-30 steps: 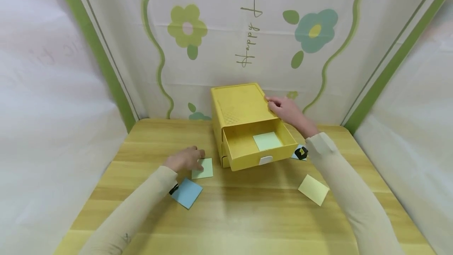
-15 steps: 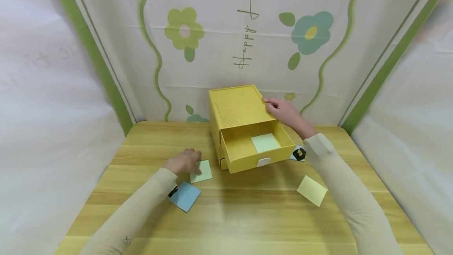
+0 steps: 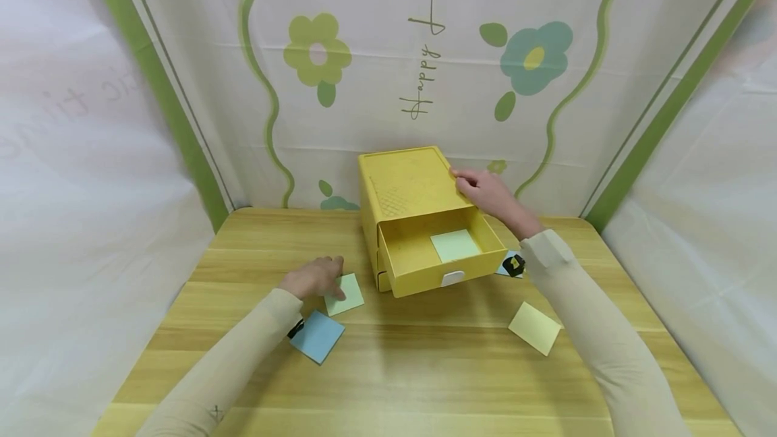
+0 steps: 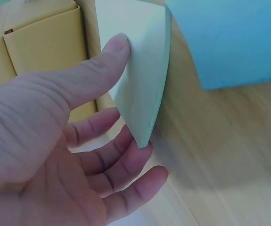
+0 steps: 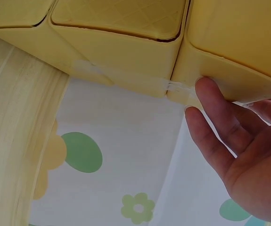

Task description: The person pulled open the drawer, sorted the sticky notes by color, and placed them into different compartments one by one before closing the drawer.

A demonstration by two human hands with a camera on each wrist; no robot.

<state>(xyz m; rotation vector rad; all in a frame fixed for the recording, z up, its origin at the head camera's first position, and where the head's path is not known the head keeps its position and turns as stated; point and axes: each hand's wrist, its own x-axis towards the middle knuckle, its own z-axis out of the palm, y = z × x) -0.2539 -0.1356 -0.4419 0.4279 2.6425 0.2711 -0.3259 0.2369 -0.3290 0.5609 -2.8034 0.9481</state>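
Note:
My left hand (image 3: 313, 278) holds a pale green sticky note pad (image 4: 140, 61), thumb on its face and fingertips under one corner, which looks tilted up in the left wrist view. A blue sticky note pad (image 3: 318, 336) lies just in front of that hand. At the right top edge of a yellow drawer box (image 3: 413, 181), my right hand (image 3: 485, 194) grips with curled fingers; in the right wrist view two fingertips rest against its side. The box's top drawer (image 3: 419, 280) is pulled out, and another pale green pad (image 3: 455, 245) lies inside it.
A yellow sticky note pad (image 3: 535, 328) lies on the wooden table (image 3: 413, 383) at the right. Beside the drawer, a black tape measure (image 3: 514, 264) rests on a light blue pad (image 3: 504, 270), near my right sleeve. Printed white curtains (image 3: 376, 86) enclose the table.
The pale green pad under my left hand has turned slightly, its near edge shifting a little toward the left. The right hand keeps its place on the box.

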